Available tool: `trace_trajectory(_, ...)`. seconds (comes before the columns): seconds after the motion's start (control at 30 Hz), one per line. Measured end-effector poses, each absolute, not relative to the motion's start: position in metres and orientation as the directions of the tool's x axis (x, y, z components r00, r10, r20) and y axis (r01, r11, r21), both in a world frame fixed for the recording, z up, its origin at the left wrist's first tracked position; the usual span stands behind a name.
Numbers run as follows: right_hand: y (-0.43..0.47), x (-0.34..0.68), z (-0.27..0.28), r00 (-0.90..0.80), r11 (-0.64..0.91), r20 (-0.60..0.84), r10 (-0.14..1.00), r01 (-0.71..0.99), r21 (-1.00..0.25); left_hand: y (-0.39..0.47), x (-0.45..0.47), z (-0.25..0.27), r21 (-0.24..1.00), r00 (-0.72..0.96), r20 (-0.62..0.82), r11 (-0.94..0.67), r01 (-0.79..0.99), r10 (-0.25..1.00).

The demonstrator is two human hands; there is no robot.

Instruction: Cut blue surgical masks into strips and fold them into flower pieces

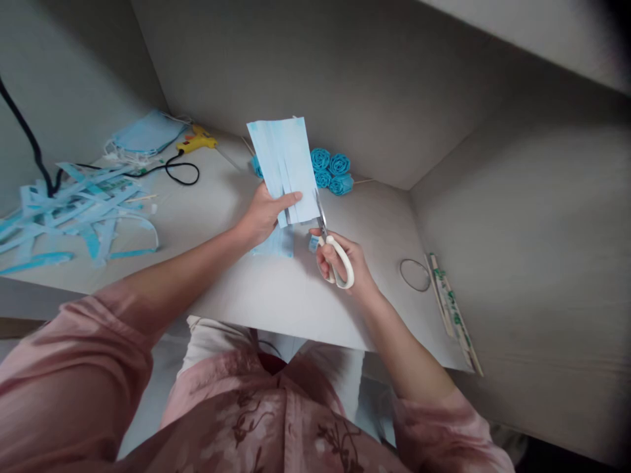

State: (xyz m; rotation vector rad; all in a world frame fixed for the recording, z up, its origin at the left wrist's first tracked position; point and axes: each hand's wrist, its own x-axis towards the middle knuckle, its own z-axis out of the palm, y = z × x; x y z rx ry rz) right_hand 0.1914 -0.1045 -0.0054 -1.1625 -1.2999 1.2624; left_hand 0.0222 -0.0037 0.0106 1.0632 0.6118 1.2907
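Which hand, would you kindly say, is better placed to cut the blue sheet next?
The right hand seems better placed: it holds the scissors, blades at the lower side of the blue sheet, which the left hand grips.

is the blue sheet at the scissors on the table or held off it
Held off the table: the left hand grips the blue sheet near its lower end, with blue rosettes partly hidden behind it.

On my feed I see a yellow glue gun (198,138) near the tabletop's (276,299) back-left corner, blue roses (338,165) by its back edge, sticks (452,303) along its right edge.
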Motion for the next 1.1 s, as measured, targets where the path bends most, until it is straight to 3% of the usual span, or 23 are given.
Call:
trace_trajectory(0.5,-0.106,0.192,0.001,-0.153,0.031,0.026,0.988,0.028,-0.999,-0.005,0.024,0.009,0.891,0.302,0.215,-0.059,-0.451,0.929)
trace_trajectory(0.9,-0.103,0.195,-0.003,-0.153,0.079,0.068,0.986,0.064,-0.995,-0.011,0.025,0.007,0.948,0.297,0.263,-0.189,-0.255,0.918)
trace_trajectory(1.1,-0.100,0.195,-0.004,-0.124,0.015,0.013,0.992,0.014,-1.000,-0.014,0.025,0.010,0.941,0.295,0.279,-0.197,-0.276,0.914)
